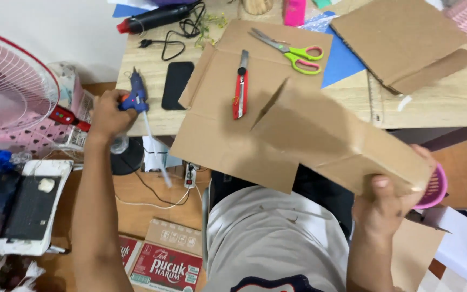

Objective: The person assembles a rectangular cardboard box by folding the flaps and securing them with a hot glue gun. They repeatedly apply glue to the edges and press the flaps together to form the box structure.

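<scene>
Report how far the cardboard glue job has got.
Done: cardboard looks cut, with a utility knife and scissors lying on a flat cardboard sheet. In hand: the left hand grips a blue glue gun; the right hand holds a folded cardboard piece. Left: no glue shows on that piece, so joining seems still ahead.
</scene>
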